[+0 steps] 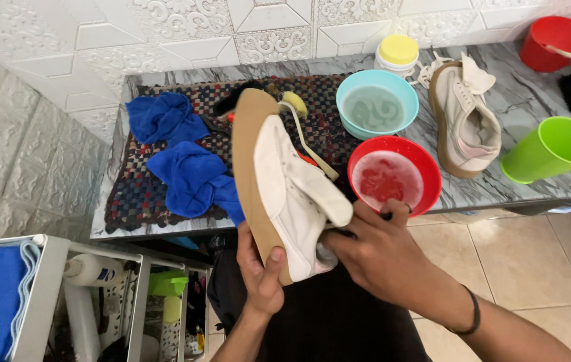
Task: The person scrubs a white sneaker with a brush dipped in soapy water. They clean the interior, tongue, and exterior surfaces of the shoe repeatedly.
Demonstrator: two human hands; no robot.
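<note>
I hold a white sneaker with a tan sole on its side above the counter edge. My left hand grips its heel end from below, thumb on the white upper. My right hand is closed on a small dark object pressed against the shoe's upper near the opening; what it is cannot be told. A second white sneaker lies on the marble counter to the right. A red bowl of foamy liquid and a light-blue bowl of water stand between the two shoes.
Two blue cloths lie on a woven mat at the left. A green cup, a red bucket, a yellow-lidded jar and a brush with a long pale handle are on the counter. A white rack stands lower left.
</note>
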